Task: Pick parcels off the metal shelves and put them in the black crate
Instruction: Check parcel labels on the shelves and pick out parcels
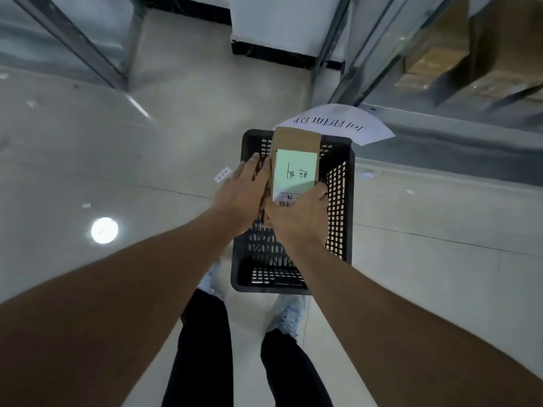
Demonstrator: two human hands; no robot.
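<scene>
A pale glossy tiled floor [123, 160] fills the view, with a bright lamp reflection well to the left of the black crate [342, 201] that stands on it. The crate, perforated on its walls, sits just in front of the person's light shoes [286, 317]. Over the crate's far half, both hands hold a flat brown cardboard parcel [295, 141] bearing a pale green note and a barcode label. The left hand [239, 192] lies against the parcel's left edge, fingers straight and close together. The right hand [296, 218] grips its near end, fingers curled round the right corner. Whether the parcel touches the crate bottom I cannot tell. Beyond the crate's far right corner hangs a white paper sign [338, 124] on the metal shelves [440, 121], where blurred brown boxes [435, 54] seem to rest.
</scene>
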